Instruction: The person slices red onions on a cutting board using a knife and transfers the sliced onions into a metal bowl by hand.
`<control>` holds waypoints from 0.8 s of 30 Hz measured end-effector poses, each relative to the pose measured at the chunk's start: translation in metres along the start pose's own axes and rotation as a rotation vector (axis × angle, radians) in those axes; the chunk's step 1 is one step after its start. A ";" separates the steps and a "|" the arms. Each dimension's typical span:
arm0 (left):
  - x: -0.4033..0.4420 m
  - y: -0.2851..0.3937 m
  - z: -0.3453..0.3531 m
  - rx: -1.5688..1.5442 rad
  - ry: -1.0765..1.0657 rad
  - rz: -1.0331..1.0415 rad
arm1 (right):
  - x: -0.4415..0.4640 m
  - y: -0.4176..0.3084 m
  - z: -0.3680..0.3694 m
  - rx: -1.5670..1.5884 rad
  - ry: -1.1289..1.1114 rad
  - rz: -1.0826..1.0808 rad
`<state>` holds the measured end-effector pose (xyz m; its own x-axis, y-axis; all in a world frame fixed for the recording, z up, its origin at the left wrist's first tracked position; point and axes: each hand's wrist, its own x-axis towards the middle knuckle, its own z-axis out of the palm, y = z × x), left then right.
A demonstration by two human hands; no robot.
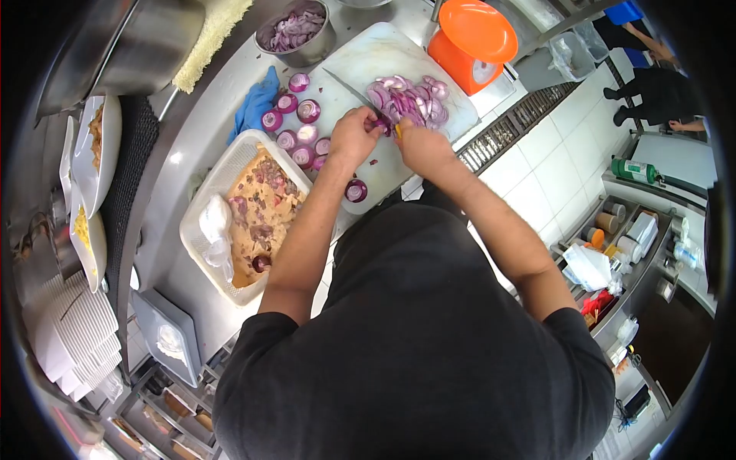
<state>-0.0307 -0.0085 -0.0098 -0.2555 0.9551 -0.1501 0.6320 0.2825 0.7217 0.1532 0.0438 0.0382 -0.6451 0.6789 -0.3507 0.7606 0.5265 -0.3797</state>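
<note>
My right hand (424, 149) is closed round the yellow handle of a knife (349, 87), whose long blade points away over the white cutting board (383, 46). With bent fingers, my left hand (356, 136) grips a piece of red onion (381, 123) against the board, close beside the blade. Just past the knife lies a heap of sliced red onion (410, 100). Several peeled red onions (308, 111) with cut ends sit left of my left hand, and one more onion (356, 190) rests near the board's front edge.
A steel pot (326, 42) of sliced onion stands at the back, an orange scale (460, 65) at the back right. A blue cloth or glove (257, 103) and a white basket (201, 178) with peelings are on the left. Another person (652, 96) stands far right.
</note>
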 end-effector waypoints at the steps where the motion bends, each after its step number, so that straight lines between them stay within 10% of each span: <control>1: -0.002 0.001 -0.001 0.006 -0.008 -0.009 | -0.003 -0.001 -0.005 -0.004 0.005 -0.013; 24: -0.004 -0.006 0.005 -0.139 0.010 -0.082 | -0.008 -0.008 -0.013 -0.051 -0.051 -0.020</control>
<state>-0.0301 -0.0133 -0.0173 -0.3093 0.9284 -0.2061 0.5018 0.3434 0.7939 0.1530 0.0409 0.0555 -0.6618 0.6417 -0.3875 0.7496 0.5658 -0.3434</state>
